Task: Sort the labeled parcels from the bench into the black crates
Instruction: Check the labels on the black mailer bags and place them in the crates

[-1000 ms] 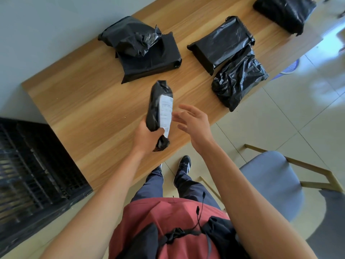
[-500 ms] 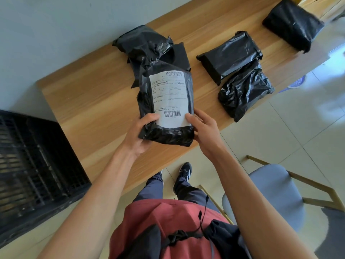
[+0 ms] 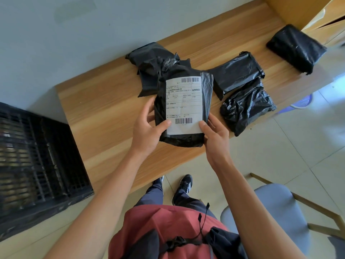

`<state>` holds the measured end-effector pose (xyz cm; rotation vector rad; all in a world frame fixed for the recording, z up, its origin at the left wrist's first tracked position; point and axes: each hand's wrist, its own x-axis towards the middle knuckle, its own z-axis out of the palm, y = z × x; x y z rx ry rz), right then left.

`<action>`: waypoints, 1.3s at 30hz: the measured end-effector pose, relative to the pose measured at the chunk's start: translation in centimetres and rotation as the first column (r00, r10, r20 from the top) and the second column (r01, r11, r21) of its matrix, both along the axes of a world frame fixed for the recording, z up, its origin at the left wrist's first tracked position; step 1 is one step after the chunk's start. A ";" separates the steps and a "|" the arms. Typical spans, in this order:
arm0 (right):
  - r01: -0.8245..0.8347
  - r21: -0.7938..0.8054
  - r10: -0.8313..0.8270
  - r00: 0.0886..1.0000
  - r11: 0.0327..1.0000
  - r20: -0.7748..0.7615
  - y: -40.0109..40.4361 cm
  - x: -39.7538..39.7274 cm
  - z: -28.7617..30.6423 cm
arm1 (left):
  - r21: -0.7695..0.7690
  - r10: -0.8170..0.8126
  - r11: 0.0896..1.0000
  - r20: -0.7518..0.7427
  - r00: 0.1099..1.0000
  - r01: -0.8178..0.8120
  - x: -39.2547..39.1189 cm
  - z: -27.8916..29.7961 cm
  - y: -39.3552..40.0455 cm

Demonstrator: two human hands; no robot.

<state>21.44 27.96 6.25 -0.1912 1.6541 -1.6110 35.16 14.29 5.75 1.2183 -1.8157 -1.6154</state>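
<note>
Parcels in black plastic wrap are the job here, and the desk (image 3: 104, 109) is the landmark for all of them. The black crate (image 3: 37, 165) stands on the floor against the desk's left end, its slatted bottom in view. Four wrapped parcels lie on the desk: one at the far right end (image 3: 295, 46), two touching near the front edge right of centre (image 3: 240, 75) (image 3: 246, 107), and one toward the back edge (image 3: 149, 60), partly hidden. The held parcel (image 3: 206, 92) hangs above the desk's front middle, white label (image 3: 183, 105) up. The left hand (image 3: 147, 129) clamps its lower left edge, thumb on the label corner; the right hand (image 3: 216, 135) clamps the lower right corner the same way. The wrap looks thin, crinkled and slick, the contents seemingly soft and light. Best to hold the packed body, not the loose film.
</note>
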 end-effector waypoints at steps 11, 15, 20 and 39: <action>-0.136 -0.068 0.134 0.990 0.988 -0.039 1.1 1.2 1.1 | -0.100 0.047 0.994 0.096 0.994 -0.037 2.1 2.1 4.0; -0.201 -0.082 0.198 0.979 0.976 -0.043 0.6 2.8 1.6 | -0.103 0.136 0.987 0.105 0.985 -0.125 4.4 2.3 4.6; -0.288 -0.096 0.283 0.957 0.953 -0.066 -0.5 5.5 2.2 | -0.097 0.213 0.974 0.098 0.972 -0.203 7.8 3.0 4.9; -0.705 -0.140 0.692 0.710 0.696 -0.133 -2.1 32.2 4.3 | -0.105 0.620 0.777 -0.040 0.784 -0.620 37.6 5.1 11.0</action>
